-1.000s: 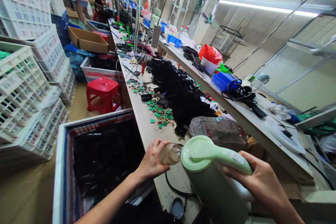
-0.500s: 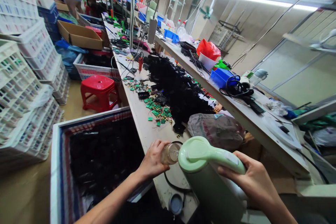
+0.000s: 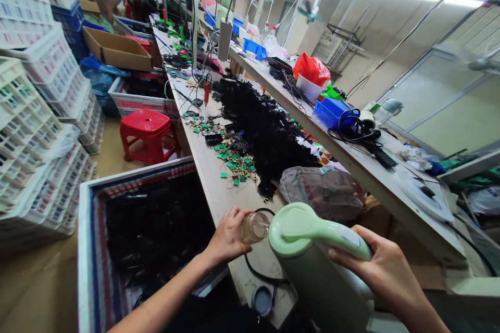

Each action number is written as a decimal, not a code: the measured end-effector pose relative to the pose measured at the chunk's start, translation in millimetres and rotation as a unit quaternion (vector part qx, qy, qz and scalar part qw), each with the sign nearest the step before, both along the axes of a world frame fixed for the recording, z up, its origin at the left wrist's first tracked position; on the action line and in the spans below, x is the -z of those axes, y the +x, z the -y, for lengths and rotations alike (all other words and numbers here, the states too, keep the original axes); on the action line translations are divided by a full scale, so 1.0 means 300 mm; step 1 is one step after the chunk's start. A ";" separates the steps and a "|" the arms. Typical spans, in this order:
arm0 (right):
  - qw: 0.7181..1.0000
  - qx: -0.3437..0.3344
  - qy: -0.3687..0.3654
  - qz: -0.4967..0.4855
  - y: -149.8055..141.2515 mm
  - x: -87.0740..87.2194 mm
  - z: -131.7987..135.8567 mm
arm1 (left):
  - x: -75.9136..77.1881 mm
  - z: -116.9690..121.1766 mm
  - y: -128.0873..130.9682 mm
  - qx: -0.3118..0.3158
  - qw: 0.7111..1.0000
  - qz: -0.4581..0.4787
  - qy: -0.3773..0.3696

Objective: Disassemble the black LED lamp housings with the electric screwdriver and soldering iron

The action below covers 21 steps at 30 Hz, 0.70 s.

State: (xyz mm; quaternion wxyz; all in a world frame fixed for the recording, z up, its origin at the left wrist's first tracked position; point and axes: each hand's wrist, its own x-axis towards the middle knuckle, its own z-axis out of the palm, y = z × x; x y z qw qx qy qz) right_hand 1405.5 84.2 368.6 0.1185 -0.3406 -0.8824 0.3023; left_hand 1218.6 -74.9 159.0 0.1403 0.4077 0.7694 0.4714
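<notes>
My left hand (image 3: 229, 237) is wrapped round a clear, brownish bottle (image 3: 253, 228), tilted with its open mouth toward the kettle. In my right hand (image 3: 385, 265) is the handle of a pale green kettle (image 3: 320, 276), tipped to the left so its spout end is right beside the bottle's mouth. A stream seems to run into the bottle, though the spout itself is hidden. Below them on the bench, a grey round cap (image 3: 262, 301) with a dark strap lies near the edge.
Green circuit boards (image 3: 234, 161) and a heap of black parts (image 3: 265, 135) cover the bench (image 3: 203, 166). A grey bag (image 3: 320, 192) lies behind the kettle. To the left stand a lined crate (image 3: 84, 250) of black pieces, a red stool (image 3: 146, 125) and stacked white crates (image 3: 31, 151).
The kettle and my right hand have shifted slightly right in view. The bottle stays at the spout, and a streak now shows inside its mouth.
</notes>
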 end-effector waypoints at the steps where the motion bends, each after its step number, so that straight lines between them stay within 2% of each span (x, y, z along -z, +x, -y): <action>1: 1.000 0.004 -0.001 -0.001 -0.001 -0.002 0.002 | 0.003 0.000 0.000 0.000 1.000 0.001 -0.002; 12: 1.000 0.013 -0.015 -0.004 0.008 -0.007 0.013 | 0.036 -0.008 -0.006 -0.001 1.000 0.007 0.000; 17: 0.999 0.021 -0.010 -0.023 0.017 -0.002 0.018 | 0.019 -0.011 -0.002 -0.009 0.999 0.035 0.010; 21: 0.998 0.037 -0.018 -0.049 0.044 0.025 0.019 | -0.007 -0.007 0.005 -0.001 0.994 0.097 0.046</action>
